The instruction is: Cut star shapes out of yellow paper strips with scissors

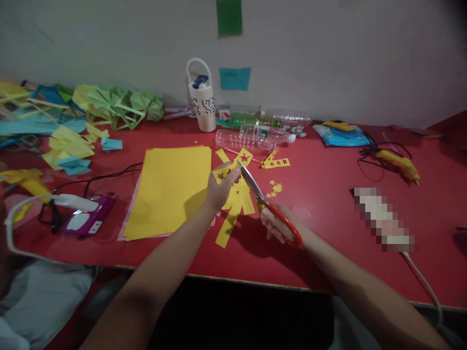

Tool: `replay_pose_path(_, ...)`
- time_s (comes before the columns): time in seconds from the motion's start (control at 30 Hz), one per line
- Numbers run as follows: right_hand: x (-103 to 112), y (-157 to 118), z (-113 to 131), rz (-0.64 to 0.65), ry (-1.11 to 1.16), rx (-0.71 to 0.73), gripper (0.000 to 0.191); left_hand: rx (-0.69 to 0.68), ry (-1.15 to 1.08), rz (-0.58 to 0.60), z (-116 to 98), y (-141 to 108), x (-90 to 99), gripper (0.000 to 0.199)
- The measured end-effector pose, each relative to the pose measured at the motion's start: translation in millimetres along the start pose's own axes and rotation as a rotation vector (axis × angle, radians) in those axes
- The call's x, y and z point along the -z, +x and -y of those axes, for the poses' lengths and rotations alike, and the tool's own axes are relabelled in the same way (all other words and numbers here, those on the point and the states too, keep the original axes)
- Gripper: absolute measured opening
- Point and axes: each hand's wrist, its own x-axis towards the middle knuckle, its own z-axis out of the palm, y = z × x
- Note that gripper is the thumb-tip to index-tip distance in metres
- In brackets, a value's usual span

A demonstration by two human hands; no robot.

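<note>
— How are the hands set?
— The left hand (218,192) pinches the star-holed strip (220,176), just over the near-middle of the bench (321,194). The right hand (272,226) grips the scissors (262,198) by their red handles, blade tips at the strip.
— What makes for a clean cut there?
— I'd hold the strip taut close to the cut, fingertips off the blade line. Those tips look near the left fingers. Cut deep in the blades, use the tips only for corners, and turn the paper rather than the wrist.
— And the count?
— One pair of scissors, one stack of sheets (175,189) on the left, one cup (205,109) at the far side. Two glue guns, one far left (27,181), one on the right (399,164). Two notes on the wall, green (229,17) and blue (235,79).
— Loose stars (278,187)?
— At least four, right of the strip; blur hides the exact number. The loose strips overlap too much to count.
</note>
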Motion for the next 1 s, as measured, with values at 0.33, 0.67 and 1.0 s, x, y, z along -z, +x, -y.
replay_pose_path(0.33, 1, 0, 0, 0.014, -0.008, 0.024, 0.049, -0.002, 0.01, -0.002, 1, 0, -0.2, 0.028)
replay_pose_path(0.67, 2, -1, 3, -0.033, -0.009, 0.002, 0.048, 0.018, -0.136, -0.053, 17, 6, 4.3, 0.022)
replay_pose_path(1.0, 1, 0, 4, -0.034, -0.019, -0.041, 0.049, 0.142, -0.337, -0.085, 14, 12, 4.5, 0.014)
